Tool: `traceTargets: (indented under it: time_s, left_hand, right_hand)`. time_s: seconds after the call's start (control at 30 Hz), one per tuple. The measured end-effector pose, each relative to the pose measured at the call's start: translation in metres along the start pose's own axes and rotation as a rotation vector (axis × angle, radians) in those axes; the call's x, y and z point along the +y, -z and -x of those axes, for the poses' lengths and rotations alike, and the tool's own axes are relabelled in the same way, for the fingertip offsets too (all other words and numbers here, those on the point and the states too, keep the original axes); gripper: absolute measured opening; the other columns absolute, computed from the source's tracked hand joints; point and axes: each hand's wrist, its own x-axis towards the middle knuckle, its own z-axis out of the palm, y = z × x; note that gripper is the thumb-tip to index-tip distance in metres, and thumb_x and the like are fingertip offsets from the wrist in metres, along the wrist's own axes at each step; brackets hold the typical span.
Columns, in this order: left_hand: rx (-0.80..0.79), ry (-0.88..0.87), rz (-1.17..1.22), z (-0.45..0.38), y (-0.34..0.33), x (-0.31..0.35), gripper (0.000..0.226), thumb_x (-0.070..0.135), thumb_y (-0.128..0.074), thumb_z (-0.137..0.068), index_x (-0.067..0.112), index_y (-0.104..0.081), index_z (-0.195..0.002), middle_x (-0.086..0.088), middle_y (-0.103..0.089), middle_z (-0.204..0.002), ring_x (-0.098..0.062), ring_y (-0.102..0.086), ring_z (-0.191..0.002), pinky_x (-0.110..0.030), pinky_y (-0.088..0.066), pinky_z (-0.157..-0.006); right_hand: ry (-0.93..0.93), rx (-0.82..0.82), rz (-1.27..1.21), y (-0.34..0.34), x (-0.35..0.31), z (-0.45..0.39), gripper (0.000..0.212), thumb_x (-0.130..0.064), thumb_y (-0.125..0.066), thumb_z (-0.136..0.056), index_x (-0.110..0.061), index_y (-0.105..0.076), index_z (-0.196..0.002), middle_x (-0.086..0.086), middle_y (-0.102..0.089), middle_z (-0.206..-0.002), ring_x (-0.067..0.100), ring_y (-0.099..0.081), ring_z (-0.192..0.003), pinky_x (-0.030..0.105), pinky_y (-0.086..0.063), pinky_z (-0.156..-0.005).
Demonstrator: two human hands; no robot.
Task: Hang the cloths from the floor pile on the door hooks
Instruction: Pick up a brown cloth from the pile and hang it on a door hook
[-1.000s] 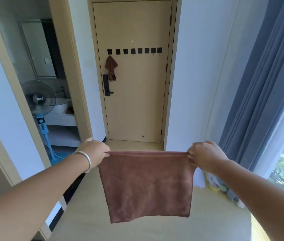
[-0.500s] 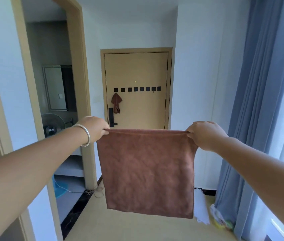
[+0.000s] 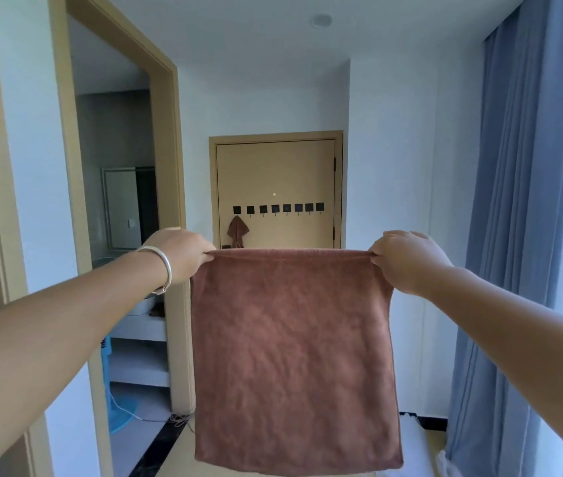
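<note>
The left hand [image 3: 180, 251] pinches the top left corner of a brown cloth [image 3: 294, 356], and the right hand [image 3: 407, 259] pinches the top right corner. The cloth hangs flat and square between them, at 6 o'clock from the door [image 3: 276, 173]. Its top edge is stretched straight, its surface looks soft and fuzzy, a little mottled. On the door, a row of black hooks [image 3: 278, 208] runs from 9 to 3 o'clock. A second brown cloth [image 3: 237, 231] hangs crumpled from the leftmost one. A silver bracelet [image 3: 161, 270] sits on the left wrist.
</note>
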Motion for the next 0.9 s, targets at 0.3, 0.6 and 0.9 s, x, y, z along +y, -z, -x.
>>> traceTargets:
  time_s: [0.3, 0.6, 0.9]
  left_hand:
    - [0.050, -0.069, -0.006, -0.052, -0.047, -0.040, 0.042, 0.032, -0.033, -0.102, 0.023, -0.044, -0.063, 0.006, -0.057, -0.061, -0.013, -0.053, -0.063, -0.033, -0.041, -0.085]
    - [0.069, -0.045, 0.026, -0.132, -0.107, -0.109, 0.044, 0.032, -0.031, -0.103, 0.026, -0.045, -0.062, 0.009, -0.054, -0.062, -0.008, -0.049, -0.063, -0.029, -0.031, -0.077]
    - [0.093, -0.045, 0.102, -0.195, -0.168, -0.157, 0.045, 0.032, -0.035, -0.102, 0.023, -0.049, -0.061, 0.004, -0.055, -0.059, -0.013, -0.052, -0.059, -0.026, -0.028, -0.053]
  right_hand:
    - [-0.009, -0.025, 0.002, -0.029, -0.015, -0.057, 0.033, -0.029, -0.033, -0.101, -0.031, -0.066, -0.102, -0.013, -0.062, -0.118, 0.012, -0.043, -0.131, 0.039, -0.027, -0.113]
    - [-0.002, -0.028, 0.071, -0.068, -0.052, -0.169, 0.035, -0.031, -0.030, -0.102, -0.027, -0.064, -0.095, -0.008, -0.063, -0.111, 0.015, -0.048, -0.124, 0.041, -0.031, -0.111]
    - [-0.040, -0.041, 0.096, -0.121, -0.079, -0.245, 0.027, -0.027, -0.030, -0.100, -0.024, -0.052, -0.084, -0.003, -0.060, -0.108, 0.019, -0.047, -0.121, 0.041, -0.032, -0.106]
